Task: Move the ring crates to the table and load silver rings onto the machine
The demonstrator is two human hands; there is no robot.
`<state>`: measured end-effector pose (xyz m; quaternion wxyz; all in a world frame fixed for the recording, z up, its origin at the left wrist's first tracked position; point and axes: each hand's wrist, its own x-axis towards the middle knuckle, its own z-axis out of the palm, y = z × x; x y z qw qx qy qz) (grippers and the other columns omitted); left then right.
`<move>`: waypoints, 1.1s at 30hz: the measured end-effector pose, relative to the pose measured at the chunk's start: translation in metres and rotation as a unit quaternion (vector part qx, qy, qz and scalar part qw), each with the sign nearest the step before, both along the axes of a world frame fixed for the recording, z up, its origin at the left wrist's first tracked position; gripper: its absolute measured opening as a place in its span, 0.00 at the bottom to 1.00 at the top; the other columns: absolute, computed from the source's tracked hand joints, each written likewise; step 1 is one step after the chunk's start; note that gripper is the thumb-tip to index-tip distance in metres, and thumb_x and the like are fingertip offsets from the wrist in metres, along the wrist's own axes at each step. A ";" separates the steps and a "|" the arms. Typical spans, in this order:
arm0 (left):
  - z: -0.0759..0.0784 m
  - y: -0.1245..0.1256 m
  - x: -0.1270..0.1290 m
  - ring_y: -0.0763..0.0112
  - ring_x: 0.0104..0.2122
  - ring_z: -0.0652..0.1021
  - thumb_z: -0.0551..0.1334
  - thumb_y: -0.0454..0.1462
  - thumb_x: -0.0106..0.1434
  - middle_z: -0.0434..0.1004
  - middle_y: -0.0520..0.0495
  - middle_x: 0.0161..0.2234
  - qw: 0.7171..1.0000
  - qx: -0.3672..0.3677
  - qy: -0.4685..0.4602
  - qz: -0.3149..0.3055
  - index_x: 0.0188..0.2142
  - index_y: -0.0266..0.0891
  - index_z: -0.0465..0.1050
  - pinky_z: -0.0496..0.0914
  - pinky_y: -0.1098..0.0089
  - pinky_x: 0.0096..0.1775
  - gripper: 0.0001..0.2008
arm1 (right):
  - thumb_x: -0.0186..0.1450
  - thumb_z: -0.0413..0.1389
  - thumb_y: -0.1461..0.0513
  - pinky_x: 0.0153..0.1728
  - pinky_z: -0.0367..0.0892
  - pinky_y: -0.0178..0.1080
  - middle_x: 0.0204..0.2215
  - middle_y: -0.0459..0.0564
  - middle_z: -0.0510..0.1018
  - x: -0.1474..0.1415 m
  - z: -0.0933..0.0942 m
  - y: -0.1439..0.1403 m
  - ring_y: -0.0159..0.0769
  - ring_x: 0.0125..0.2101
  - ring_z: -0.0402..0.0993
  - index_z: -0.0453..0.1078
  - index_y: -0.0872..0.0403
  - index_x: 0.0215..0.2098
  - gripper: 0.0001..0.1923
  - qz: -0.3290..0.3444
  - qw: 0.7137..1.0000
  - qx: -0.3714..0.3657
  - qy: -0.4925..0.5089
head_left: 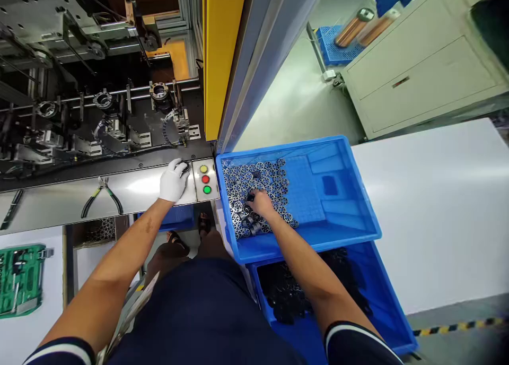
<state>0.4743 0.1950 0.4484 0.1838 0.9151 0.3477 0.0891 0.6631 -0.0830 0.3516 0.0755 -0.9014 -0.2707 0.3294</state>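
Observation:
My left hand (pixel 173 181), in a white glove, rests over the steel ledge (pixel 135 187) just left of the push buttons. Its fingers are curled, and a bit of something dark shows at the fingertips. Bare, my right hand (pixel 261 202) reaches into the upper blue bin (pixel 342 195), its fingers closed on a small dark round part (pixel 250 197). Around and under it, many round metal parts with spoked ends (pixel 274 182) stand packed in the bin's left half. A few darker parts (pixel 247 222) lie loose on top of them.
Yellow, red and green buttons (pixel 205 179) sit beside the bin. Pliers (pixel 102 195) lie on the ledge. Behind it are machine fixtures (pixel 159 92) and a yellow post (pixel 225 52). A lower blue bin (pixel 393 306) holds black parts. At left is a green tool case (pixel 35 280).

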 end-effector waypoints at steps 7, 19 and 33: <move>-0.001 -0.001 0.003 0.51 0.48 0.74 0.60 0.40 0.64 0.74 0.35 0.49 0.999 0.040 0.028 0.000 0.48 0.39 0.78 0.67 0.56 0.48 0.15 | 0.56 0.63 0.62 0.52 0.65 0.39 0.48 0.60 0.75 -0.001 -0.010 0.002 0.42 0.47 0.73 0.73 0.58 0.49 0.22 -0.029 0.999 0.041 0.000; 0.081 -0.076 -0.029 0.59 0.42 0.79 0.66 0.48 0.58 0.80 0.43 0.46 0.927 -0.373 -0.041 0.020 0.60 0.39 0.68 0.73 0.62 0.46 0.32 | 0.60 0.59 0.60 0.35 0.75 0.37 0.43 0.56 0.73 -0.061 0.136 0.022 0.38 0.40 0.73 0.69 0.55 0.46 0.17 0.062 0.897 0.438 0.013; 0.053 -0.012 -0.042 0.60 0.41 0.80 0.71 0.46 0.50 0.83 0.44 0.40 0.942 -0.249 -0.083 0.209 0.43 0.39 0.80 0.72 0.60 0.51 0.22 | 0.66 0.56 0.59 0.54 0.69 0.44 0.53 0.59 0.72 -0.032 0.098 0.005 0.40 0.50 0.72 0.64 0.57 0.57 0.23 0.035 0.981 0.185 -0.041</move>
